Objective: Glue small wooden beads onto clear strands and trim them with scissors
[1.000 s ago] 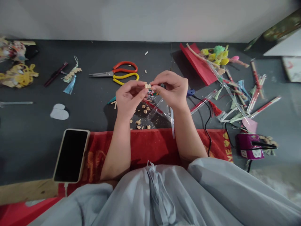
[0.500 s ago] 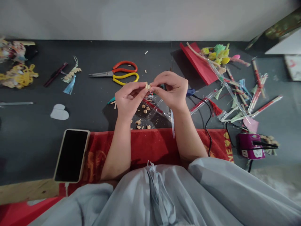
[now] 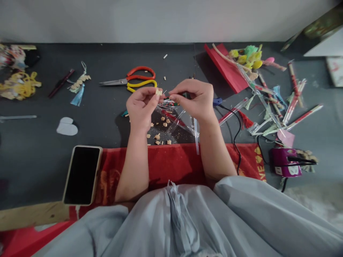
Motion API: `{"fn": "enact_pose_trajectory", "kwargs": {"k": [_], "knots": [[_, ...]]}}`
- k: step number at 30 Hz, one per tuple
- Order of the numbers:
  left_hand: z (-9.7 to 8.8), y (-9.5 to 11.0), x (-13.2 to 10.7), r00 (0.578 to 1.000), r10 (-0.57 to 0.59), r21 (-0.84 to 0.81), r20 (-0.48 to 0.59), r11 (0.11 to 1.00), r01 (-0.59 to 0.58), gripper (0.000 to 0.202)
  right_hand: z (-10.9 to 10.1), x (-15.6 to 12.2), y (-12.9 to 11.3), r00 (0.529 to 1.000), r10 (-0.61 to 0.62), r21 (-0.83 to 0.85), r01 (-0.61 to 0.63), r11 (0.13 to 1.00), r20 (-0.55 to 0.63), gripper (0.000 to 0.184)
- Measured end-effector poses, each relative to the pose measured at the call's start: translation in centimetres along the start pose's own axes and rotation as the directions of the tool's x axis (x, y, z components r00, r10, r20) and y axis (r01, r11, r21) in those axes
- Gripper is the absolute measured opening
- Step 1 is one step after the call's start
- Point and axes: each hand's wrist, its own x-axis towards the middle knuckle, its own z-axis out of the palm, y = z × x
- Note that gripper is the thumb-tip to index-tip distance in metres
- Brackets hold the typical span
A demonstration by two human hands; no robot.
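Between the thumb and fingers of my left hand (image 3: 142,109) sits a small pale ridged wooden piece (image 3: 159,92). My right hand (image 3: 194,98) is pinched a short way to its right. A thin pin-like line shows near the right fingertips, but I cannot make out what they hold. Below the hands lie several similar small wooden pieces (image 3: 157,136) among crumbs and a bundle of thin white wires (image 3: 167,104). Scissors (image 3: 127,81) with one red and one yellow handle lie just behind my left hand.
A phone (image 3: 82,175) and a red towel (image 3: 174,160) lie along the near edge. On the right are a red envelope (image 3: 227,71), tassels, clear tubes and a purple box (image 3: 285,162) with a black cable. A tasselled charm (image 3: 79,84) and a pen (image 3: 61,82) lie left.
My hands have drawn apart. The wooden piece, earlier between both hands, is now in my left hand, which has moved slightly left. The right fingertips are off it.
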Motion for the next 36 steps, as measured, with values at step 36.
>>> {"fn": "enact_pose_trajectory", "kwargs": {"k": [36], "knots": [[0.2, 0.5, 0.3, 0.996, -0.048, -0.081, -0.080, 0.996, 0.041, 0.031, 0.6, -2.3, -1.7, 0.794, 0.309, -0.596, 0.082, 0.799, 0.524, 0.026]]}}
